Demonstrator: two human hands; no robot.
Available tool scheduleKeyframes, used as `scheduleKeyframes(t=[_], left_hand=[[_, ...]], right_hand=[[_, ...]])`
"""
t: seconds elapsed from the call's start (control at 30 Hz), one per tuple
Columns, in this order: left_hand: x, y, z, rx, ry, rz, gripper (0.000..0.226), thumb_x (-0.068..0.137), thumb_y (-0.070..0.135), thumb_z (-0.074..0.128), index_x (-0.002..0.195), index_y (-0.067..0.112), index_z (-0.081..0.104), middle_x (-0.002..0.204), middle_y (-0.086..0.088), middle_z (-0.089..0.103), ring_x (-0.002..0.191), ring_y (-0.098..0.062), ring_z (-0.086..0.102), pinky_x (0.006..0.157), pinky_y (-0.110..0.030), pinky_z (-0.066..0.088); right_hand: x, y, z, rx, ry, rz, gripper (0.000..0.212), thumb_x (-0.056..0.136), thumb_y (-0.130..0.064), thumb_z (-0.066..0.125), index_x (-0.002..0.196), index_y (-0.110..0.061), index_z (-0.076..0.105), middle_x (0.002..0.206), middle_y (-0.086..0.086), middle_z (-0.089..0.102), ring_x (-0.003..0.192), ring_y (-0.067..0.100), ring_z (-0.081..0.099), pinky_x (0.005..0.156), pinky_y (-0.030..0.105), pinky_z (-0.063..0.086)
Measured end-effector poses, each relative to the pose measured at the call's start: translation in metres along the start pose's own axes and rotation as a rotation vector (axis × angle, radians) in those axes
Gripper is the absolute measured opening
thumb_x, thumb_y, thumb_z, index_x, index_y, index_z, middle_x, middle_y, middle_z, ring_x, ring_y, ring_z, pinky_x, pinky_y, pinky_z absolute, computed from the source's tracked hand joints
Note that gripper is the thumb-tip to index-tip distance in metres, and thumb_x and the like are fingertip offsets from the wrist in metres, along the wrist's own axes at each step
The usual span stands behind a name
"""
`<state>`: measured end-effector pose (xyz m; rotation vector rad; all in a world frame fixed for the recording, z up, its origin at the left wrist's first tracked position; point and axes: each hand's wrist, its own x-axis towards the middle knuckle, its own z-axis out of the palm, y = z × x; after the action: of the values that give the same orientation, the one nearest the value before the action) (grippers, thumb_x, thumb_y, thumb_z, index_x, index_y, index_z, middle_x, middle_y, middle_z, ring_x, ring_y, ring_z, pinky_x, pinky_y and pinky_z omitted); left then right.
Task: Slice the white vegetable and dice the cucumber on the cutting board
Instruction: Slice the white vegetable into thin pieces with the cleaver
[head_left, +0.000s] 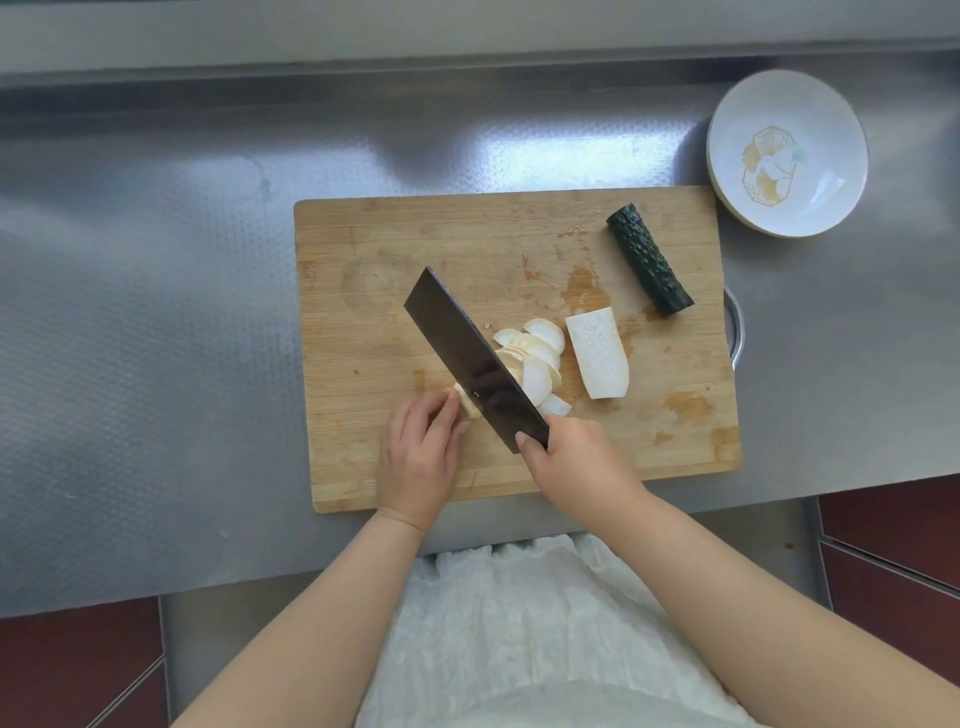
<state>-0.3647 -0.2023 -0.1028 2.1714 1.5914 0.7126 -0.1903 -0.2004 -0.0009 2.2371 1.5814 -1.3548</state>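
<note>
On the wooden cutting board (363, 291) my right hand (576, 462) grips the handle of a dark cleaver (467, 358), whose blade runs diagonally up to the left. My left hand (421, 441) holds down a small white vegetable end piece (466, 401) against the blade's left side with curled fingers. A pile of thin white slices (535, 358) lies to the right of the blade. A half length of white vegetable (597, 353) rests flat side up beside the slices. The dark green cucumber piece (649, 260) lies whole at the board's far right.
A white plate (787, 153) with a gold pattern stands beyond the board's far right corner on the steel counter (156, 312). A metal rim (736, 332) pokes out from under the board's right edge. The counter's front edge runs just below the board.
</note>
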Motion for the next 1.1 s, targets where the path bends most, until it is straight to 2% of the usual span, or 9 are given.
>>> scheduleKeyframes(t=[0.2, 0.33, 0.53, 0.63, 0.7, 0.77, 0.83, 0.93, 1.1], left_hand=[[0.002, 0.0, 0.0, 0.004, 0.0, 0.014, 0.024, 0.092, 0.01, 0.059, 0.109, -0.003, 0.068, 0.106, -0.015, 0.066, 0.094, -0.031, 0.06, 0.081, -0.041, 0.049], [0.002, 0.002, -0.001, 0.013, 0.005, 0.016, 0.024, 0.092, 0.009, 0.058, 0.11, -0.004, 0.068, 0.105, -0.016, 0.066, 0.094, -0.031, 0.06, 0.081, -0.04, 0.05], [0.003, 0.003, -0.001, 0.032, 0.004, 0.019, 0.024, 0.092, 0.008, 0.056, 0.109, -0.003, 0.068, 0.105, -0.016, 0.067, 0.095, -0.032, 0.061, 0.079, -0.04, 0.051], [0.002, 0.002, 0.0, 0.058, -0.006, 0.027, 0.024, 0.093, 0.01, 0.056, 0.111, -0.002, 0.068, 0.108, -0.015, 0.066, 0.097, -0.031, 0.061, 0.08, -0.039, 0.051], [0.0, 0.001, 0.002, 0.079, -0.015, 0.034, 0.026, 0.094, 0.012, 0.055, 0.114, 0.0, 0.067, 0.11, -0.015, 0.065, 0.098, -0.03, 0.06, 0.079, -0.039, 0.051], [-0.001, -0.001, 0.003, 0.101, -0.023, 0.045, 0.029, 0.095, 0.015, 0.054, 0.117, 0.001, 0.065, 0.112, -0.014, 0.064, 0.099, -0.029, 0.058, 0.077, -0.038, 0.05], [-0.001, -0.002, 0.004, 0.127, -0.034, 0.057, 0.031, 0.095, 0.019, 0.053, 0.119, 0.003, 0.064, 0.114, -0.012, 0.063, 0.102, -0.026, 0.055, 0.078, -0.037, 0.049], [-0.005, -0.003, 0.002, 0.144, -0.057, 0.071, 0.033, 0.096, 0.023, 0.053, 0.122, 0.005, 0.063, 0.118, -0.01, 0.062, 0.106, -0.025, 0.054, 0.082, -0.037, 0.047], [-0.004, -0.004, -0.009, 0.101, -0.093, -0.073, 0.034, 0.093, 0.029, 0.059, 0.122, 0.012, 0.062, 0.115, -0.004, 0.061, 0.103, -0.021, 0.054, 0.082, -0.036, 0.046]], right_hand=[[0.004, 0.0, -0.001, -0.012, -0.014, 0.004, 0.024, 0.095, -0.035, 0.045, 0.089, -0.017, 0.059, 0.065, 0.0, 0.057, 0.061, 0.017, 0.056, 0.048, 0.028, 0.041], [0.007, 0.001, -0.002, -0.025, -0.03, 0.022, 0.024, 0.095, -0.036, 0.045, 0.083, -0.019, 0.056, 0.064, -0.001, 0.055, 0.058, 0.017, 0.054, 0.045, 0.026, 0.037], [0.014, 0.004, -0.003, 0.022, -0.062, 0.068, 0.026, 0.095, -0.037, 0.047, 0.072, -0.025, 0.049, 0.066, 0.001, 0.056, 0.056, 0.016, 0.054, 0.048, 0.027, 0.042], [0.018, 0.008, -0.005, 0.09, -0.079, 0.094, 0.023, 0.093, -0.037, 0.05, 0.08, -0.02, 0.056, 0.068, 0.003, 0.057, 0.054, 0.016, 0.053, 0.05, 0.028, 0.045], [0.021, 0.012, -0.007, 0.164, -0.097, 0.102, 0.016, 0.093, -0.036, 0.052, 0.085, -0.023, 0.057, 0.066, 0.001, 0.057, 0.052, 0.014, 0.055, 0.046, 0.025, 0.047], [0.024, 0.016, -0.01, 0.262, -0.126, 0.128, 0.013, 0.092, -0.035, 0.054, 0.082, -0.027, 0.055, 0.062, 0.0, 0.056, 0.048, 0.014, 0.056, 0.041, 0.023, 0.047], [0.025, 0.023, -0.01, 0.37, -0.16, 0.164, 0.015, 0.091, -0.035, 0.057, 0.079, -0.026, 0.055, 0.053, -0.002, 0.054, 0.042, 0.013, 0.053, 0.045, 0.029, 0.054], [0.022, 0.031, -0.004, 0.494, -0.202, 0.192, 0.017, 0.091, -0.032, 0.058, 0.081, -0.019, 0.055, 0.046, -0.001, 0.048, 0.037, 0.013, 0.048, 0.055, 0.037, 0.055], [0.017, 0.033, 0.017, 0.595, -0.205, 0.203, 0.022, 0.09, -0.031, 0.058, 0.078, -0.014, 0.054, 0.042, 0.0, 0.047, 0.037, 0.014, 0.047, 0.055, 0.036, 0.055]])
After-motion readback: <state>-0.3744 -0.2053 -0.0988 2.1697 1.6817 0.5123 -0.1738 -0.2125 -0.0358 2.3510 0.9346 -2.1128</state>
